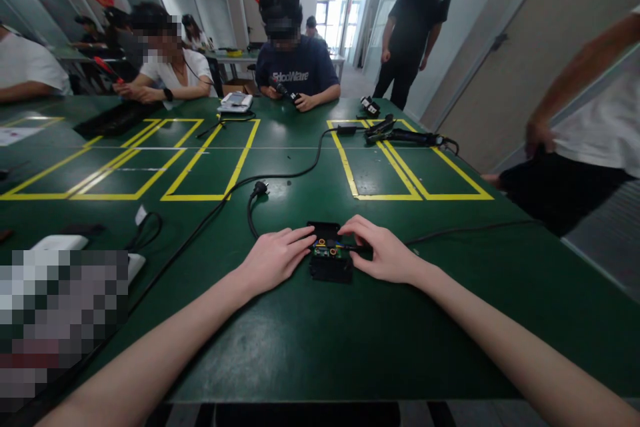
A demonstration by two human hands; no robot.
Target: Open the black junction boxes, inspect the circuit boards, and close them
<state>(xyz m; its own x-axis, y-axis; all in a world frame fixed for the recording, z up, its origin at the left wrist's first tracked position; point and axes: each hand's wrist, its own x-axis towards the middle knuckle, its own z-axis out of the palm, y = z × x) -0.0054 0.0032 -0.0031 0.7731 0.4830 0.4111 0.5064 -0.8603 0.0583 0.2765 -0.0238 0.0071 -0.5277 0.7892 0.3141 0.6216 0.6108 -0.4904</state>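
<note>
A small black plastic case (331, 271) lies opened out on the green table in front of me. Inside it sits a green circuit board (323, 251) with round copper-coloured coils and thin coloured wires. My left hand (277, 257) holds the case's left side, its fingers stretched and close together. From the right, my right hand (387, 253) grips the other side with thumb and fingertips, curved around where a black cord (440, 233) enters. On the left, a short cord with a black mains plug (261, 189) runs under my left hand. Both palms hide parts of the cords.
A long black cable (240, 181) crosses the table left of the case. Yellow tape outlines (195, 197) mark the far half. A black corded tool (405, 137) lies far right. Opposite, a person (297, 67) handles a dark tool; another person (600, 100) stands at right.
</note>
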